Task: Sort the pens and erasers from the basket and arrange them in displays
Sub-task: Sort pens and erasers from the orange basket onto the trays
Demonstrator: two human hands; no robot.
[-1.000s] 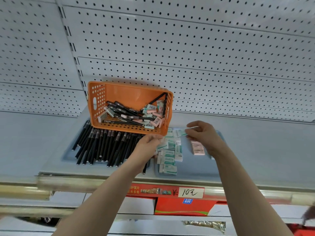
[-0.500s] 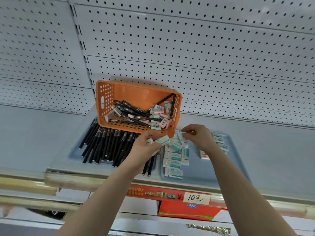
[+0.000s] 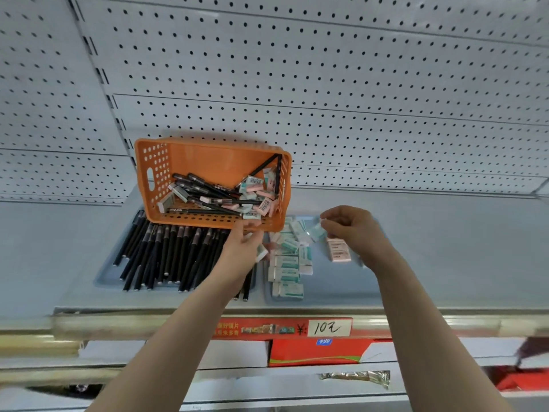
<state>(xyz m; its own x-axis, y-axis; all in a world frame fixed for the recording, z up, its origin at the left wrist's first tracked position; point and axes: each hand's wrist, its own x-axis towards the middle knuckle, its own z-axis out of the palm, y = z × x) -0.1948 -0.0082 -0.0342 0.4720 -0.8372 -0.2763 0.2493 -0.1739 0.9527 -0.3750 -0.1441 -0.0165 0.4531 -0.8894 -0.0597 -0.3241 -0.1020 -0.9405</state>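
From my remote station I saw an orange basket tipped toward the camera at the back of a grey shelf, against a white pegboard wall, with loose black pens and pink and green-banded erasers jumbled inside it. Directly in front of the basket, a row of black pens lay side by side on a blue-grey tray. In front of the basket and to its right, a cluster of green-banded erasers lay on a 2nd tray, with a small stack of pink erasers just right of that cluster. The left hand hung at the basket's front wall, its fingers curled around a white eraser tucked against the palm, the fingertips just touching the perforated edge. The right hand was right of the basket's front corner, above the 2nd tray, thumb and forefinger pinched on a pale green eraser held clear of the pile. Below the basket, on the shelf's front rail, a red price strip carried a handwritten tag reading 10, and a red carton sat on the shelf beneath.
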